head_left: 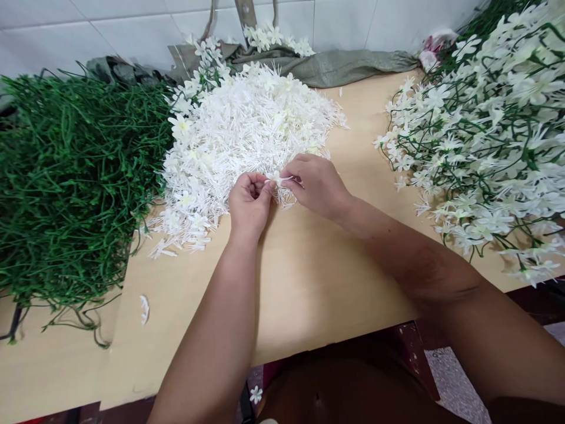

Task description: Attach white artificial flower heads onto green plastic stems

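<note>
At the front edge of a big heap of white artificial petals and stamens [247, 126], both hands meet. My left hand [248, 206] is closed, with thumb and fingertips pinching a small white artificial flower [275, 178]. From the right, my right hand [318, 184] pinches a thin white stamen piece [286, 178] at the flower, its fingers curled together. Exactly how the two pieces join is too small to tell. Both hands are just above the wooden tabletop [304, 277].
Green artificial stems [75, 176] are heaped on the left. Finished-looking white flowers on green stems [498, 129] pile up on the right. Grey-green cloth [353, 66] lies along the tiled wall [344, 23]. A white scrap [145, 310] lies near the front left; one flower [256, 394] is below the table edge.
</note>
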`<state>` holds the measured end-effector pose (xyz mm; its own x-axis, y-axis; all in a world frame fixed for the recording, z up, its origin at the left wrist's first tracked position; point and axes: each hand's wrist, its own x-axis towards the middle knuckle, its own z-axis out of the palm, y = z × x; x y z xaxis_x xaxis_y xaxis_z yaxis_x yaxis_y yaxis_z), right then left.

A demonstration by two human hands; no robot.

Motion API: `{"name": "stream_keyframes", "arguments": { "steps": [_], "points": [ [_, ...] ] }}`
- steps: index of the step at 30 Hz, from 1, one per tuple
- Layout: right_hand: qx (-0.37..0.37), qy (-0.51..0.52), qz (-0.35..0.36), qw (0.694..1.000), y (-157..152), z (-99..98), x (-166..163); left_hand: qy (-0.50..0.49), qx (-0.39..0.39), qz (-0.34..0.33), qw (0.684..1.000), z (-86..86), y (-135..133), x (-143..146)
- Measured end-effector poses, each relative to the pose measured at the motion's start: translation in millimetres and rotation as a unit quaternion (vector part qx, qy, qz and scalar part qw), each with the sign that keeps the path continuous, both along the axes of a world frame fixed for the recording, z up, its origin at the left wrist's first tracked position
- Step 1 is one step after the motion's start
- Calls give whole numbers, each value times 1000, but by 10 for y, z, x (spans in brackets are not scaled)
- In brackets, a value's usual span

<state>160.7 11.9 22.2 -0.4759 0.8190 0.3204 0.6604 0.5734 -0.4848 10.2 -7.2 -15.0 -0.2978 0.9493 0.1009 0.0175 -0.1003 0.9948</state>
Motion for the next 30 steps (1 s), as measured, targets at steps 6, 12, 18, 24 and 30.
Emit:
{"name": "stream_keyframes", "arguments": {
  "steps": [6,12,18,24,30],
  "points": [
    [20,-5,-6,1000,-5,-30,-18,27,-9,-11,1000,1,-18,3],
    [49,-29,-11,998,12,-95,-27,41,-10,-23,999,-9,-14,9],
    [71,-31,-1,997,19,-121,-37,42,-17,-17,999,-15,-21,12],
    [87,31,20,996,15,-214,-71,53,-10,-19,998,-36,-15,-6],
    [53,46,26,997,32,-242,-77,23,-13,-53,998,-26,-13,-21]
  ]
}}
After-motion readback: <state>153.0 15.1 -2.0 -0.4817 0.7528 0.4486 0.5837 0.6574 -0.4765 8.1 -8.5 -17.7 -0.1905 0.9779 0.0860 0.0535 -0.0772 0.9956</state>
